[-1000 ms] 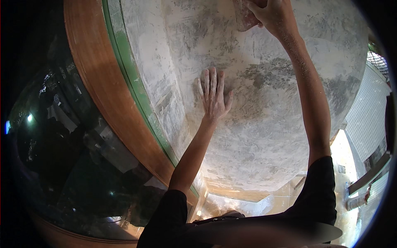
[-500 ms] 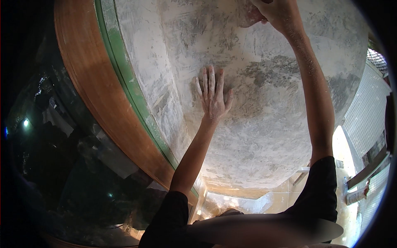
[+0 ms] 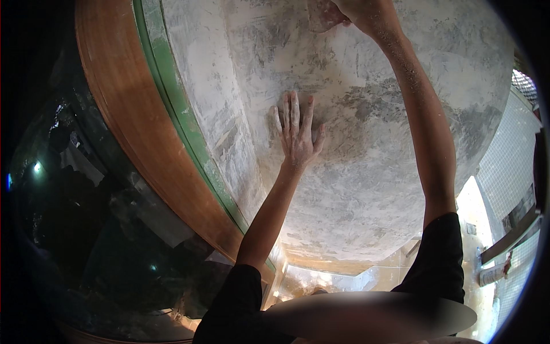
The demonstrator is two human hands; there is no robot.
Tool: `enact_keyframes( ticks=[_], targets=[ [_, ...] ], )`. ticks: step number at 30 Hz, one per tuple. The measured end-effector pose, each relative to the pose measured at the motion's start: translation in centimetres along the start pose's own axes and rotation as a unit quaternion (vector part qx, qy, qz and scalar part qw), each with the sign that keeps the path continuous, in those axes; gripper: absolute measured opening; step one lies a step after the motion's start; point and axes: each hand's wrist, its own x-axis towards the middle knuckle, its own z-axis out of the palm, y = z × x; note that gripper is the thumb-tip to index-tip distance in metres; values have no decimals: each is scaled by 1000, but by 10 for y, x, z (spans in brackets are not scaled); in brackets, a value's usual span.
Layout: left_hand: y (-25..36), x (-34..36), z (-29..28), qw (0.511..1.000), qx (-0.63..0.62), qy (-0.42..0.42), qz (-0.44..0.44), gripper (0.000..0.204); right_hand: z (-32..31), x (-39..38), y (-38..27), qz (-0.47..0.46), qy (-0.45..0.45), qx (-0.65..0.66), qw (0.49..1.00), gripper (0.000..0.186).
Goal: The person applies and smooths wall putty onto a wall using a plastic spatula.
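My left hand (image 3: 298,139) lies flat on a patchy grey-and-white plastered wall (image 3: 361,189), fingers spread and whitened with dust. Higher up, at the top edge of the view, my right hand (image 3: 369,15) is closed on a dusty reddish piece of sandpaper (image 3: 324,17) held against the same wall. Part of that hand's fingers is cut off by the frame. Pale dust grains speckle the right forearm.
Left of the wall runs a green frame strip (image 3: 175,109) beside a brown wooden frame (image 3: 123,103), with dark reflective glass (image 3: 109,229) beyond. At the right are a mesh panel (image 3: 507,143) and a pale cylindrical container (image 3: 491,275). Tiled floor shows below.
My right hand has slid left along the wall with the sandpaper, its forearm following. My left hand keeps its place on the plaster.
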Motion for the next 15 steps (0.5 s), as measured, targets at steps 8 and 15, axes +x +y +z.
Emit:
enact_keyframes(
  ticks=[8,15],
  targets=[
    [-17,-7,-7,999,31,12,-39,61,22,-5,-16,99,-110,31,988,19],
    [-23,-13,-11,998,5,25,-62,59,56,-12,-29,14,-42,3,999,20]
  ],
)
